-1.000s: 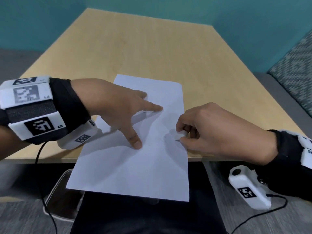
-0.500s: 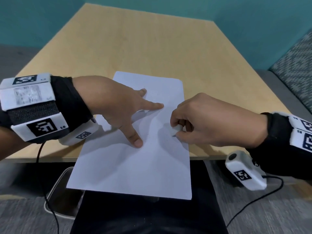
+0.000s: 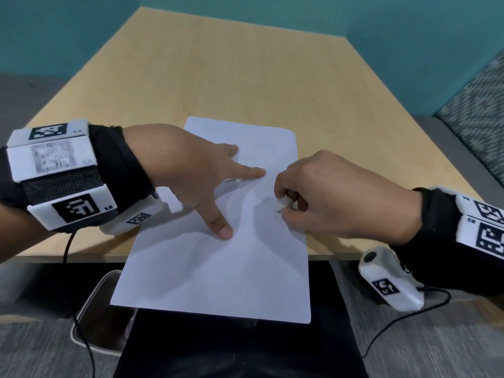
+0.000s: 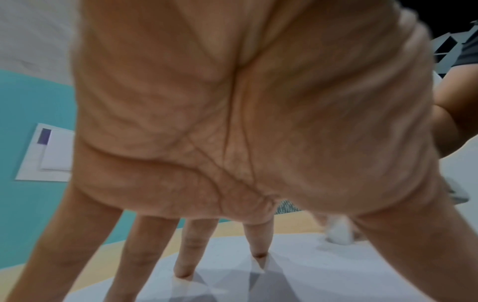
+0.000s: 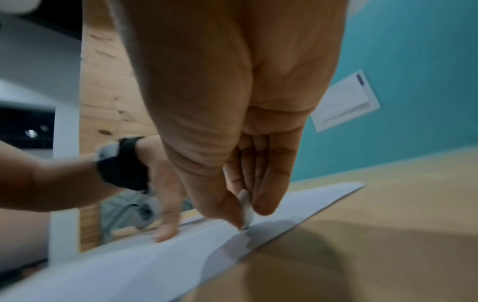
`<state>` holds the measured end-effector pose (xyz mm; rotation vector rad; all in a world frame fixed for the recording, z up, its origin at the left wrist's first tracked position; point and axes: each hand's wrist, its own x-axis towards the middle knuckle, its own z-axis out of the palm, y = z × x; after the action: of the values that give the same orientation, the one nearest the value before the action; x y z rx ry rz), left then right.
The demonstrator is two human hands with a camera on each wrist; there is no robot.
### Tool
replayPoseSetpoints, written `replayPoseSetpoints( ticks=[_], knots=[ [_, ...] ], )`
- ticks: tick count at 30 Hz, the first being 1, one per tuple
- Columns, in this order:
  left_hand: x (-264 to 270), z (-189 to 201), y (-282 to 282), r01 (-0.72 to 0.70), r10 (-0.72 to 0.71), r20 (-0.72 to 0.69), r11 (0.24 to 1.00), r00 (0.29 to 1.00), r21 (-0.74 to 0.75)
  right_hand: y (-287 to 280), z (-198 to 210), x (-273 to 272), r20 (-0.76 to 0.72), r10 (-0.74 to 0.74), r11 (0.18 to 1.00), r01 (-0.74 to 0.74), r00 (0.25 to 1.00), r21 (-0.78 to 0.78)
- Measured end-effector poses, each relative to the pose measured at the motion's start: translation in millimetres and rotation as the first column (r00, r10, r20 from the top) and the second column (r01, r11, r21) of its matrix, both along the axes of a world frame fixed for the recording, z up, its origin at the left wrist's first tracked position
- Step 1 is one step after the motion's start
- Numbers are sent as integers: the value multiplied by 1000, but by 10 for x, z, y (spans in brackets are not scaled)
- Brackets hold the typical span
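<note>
A white sheet of paper (image 3: 212, 268) lies on the wooden table (image 3: 231, 85), its near part hanging over the table's front edge. My left hand (image 3: 191, 175) spreads straight fingers on the sheet and presses it down; the fingertips (image 4: 183, 272) touch the paper (image 4: 323, 271). My right hand (image 3: 327, 197) pinches a small white eraser (image 3: 283, 204) between thumb and fingers, its lower end touching the paper's right part. In the right wrist view the eraser (image 5: 245, 208) stands on the sheet (image 5: 129, 265).
Teal walls (image 3: 245, 15) bound the table at the back. A patterned grey seat (image 3: 480, 115) stands at the right. A white plate (image 5: 344, 102) is fixed on the wall. Below the table edge are a chair base (image 3: 92, 317) and cables (image 3: 395, 323).
My right hand with the eraser has slid left and slightly away along the paper. The left hand has kept pressing in the same spot.
</note>
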<state>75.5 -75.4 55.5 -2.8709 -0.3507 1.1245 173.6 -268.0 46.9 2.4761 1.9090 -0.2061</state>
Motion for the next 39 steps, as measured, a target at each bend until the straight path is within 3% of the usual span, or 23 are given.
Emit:
replayPoseSetpoints(
  ticks=[4, 8, 14, 20, 24, 30, 34, 39],
  knots=[
    [-5, 0, 0, 4, -4, -3, 1000, 1000, 2, -3, 17, -111, -18, 44, 998, -44, 999, -48],
    [-7, 8, -5, 9, -9, 4, 1000, 1000, 7, 62, 31, 29, 0, -32, 999, 32, 999, -7],
    [-14, -7, 11, 19, -19, 8, 1000, 1000, 8, -18, 55, -153, -48, 67, 995, -70, 997, -71],
    [-7, -33, 38, 12, -12, 14, 1000, 1000, -11, -11, 9, -44, 26, 11, 1000, -11, 1000, -14],
    [-5, -42, 50, 14, -13, 19, 1000, 1000, -21, -75, 88, -136, -91, 90, 992, -98, 992, -83],
    [-9, -4, 13, -9, 9, 1, 1000, 1000, -12, -99, 15, 0, -31, 34, 999, -33, 999, 5],
    [-16, -6, 4, -6, 6, -1, 1000, 1000, -5, -110, 80, -54, -115, 66, 996, -72, 991, -49],
    [-23, -4, 15, 0, 0, 4, 1000, 1000, -8, -68, -21, 113, -70, -40, 998, 43, 997, 43]
  ],
)
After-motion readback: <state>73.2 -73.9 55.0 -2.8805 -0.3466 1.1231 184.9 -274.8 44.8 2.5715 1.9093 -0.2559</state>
